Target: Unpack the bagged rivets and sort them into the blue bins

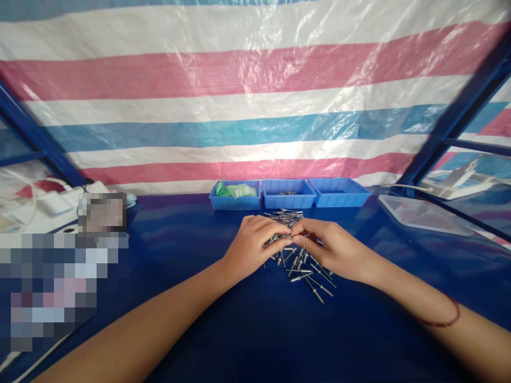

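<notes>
Blue tabletop (179, 234) around rivets (300, 261), bins (288, 202) at far edge

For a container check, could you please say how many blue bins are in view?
3, at the back of the blue table: a left bin holding green packaging, a middle bin with metal pieces, and a right bin.

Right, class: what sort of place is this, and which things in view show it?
Probably a makeshift workstation: thin, silvery, rivet-like metal pins lie loosely piled in front of three blue rectangular plastic bins, and a pink, white and blue striped plastic sheet covers the back.
</notes>
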### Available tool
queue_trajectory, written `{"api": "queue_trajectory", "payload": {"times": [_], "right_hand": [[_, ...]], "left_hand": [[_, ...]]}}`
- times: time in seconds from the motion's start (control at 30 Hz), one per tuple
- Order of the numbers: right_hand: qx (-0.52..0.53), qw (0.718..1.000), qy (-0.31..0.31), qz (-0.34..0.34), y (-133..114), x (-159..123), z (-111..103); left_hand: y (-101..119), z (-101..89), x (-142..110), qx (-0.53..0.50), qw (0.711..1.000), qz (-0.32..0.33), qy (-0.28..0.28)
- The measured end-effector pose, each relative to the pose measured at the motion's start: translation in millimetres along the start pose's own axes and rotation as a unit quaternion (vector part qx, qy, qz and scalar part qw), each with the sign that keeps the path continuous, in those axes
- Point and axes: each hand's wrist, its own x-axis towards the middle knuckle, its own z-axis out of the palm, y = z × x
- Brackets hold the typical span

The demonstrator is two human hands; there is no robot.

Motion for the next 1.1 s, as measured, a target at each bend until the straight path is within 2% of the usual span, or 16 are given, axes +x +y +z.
{"api": "queue_trajectory", "payload": {"times": [0.17,0.33,0.6,0.73,0.87,1.1], "right_hand": [[0.079,0.996,0.035,0.031,0.0,2.1,4.7],[0.179,0.982,0.011,0.058,3.1,4.7,6.9],[0.300,0.945,0.107,0.073,7.4,5.6,16.0],[0.282,0.951,0.119,0.046,8.1,4.3,17.5],[0.231,0.965,0.125,0.021,5.9,2.3,16.6],[0.074,0.987,0.135,-0.041,-0.2,-1.4,11.3]], "left_hand": [[3.1,-2.7,0.6,0.005,1.000,-0.003,0.019],[4.1,-2.7,1.1,0.011,0.999,0.000,0.041],[2.8,0.4,2.4,0.000,0.999,-0.019,0.051],[1.7,0.8,3.0,-0.007,0.999,-0.035,0.042],[-1.0,2.4,3.2,-0.019,0.999,-0.021,0.032],[-1.5,4.0,1.9,-0.017,1.000,-0.003,0.005]]}}
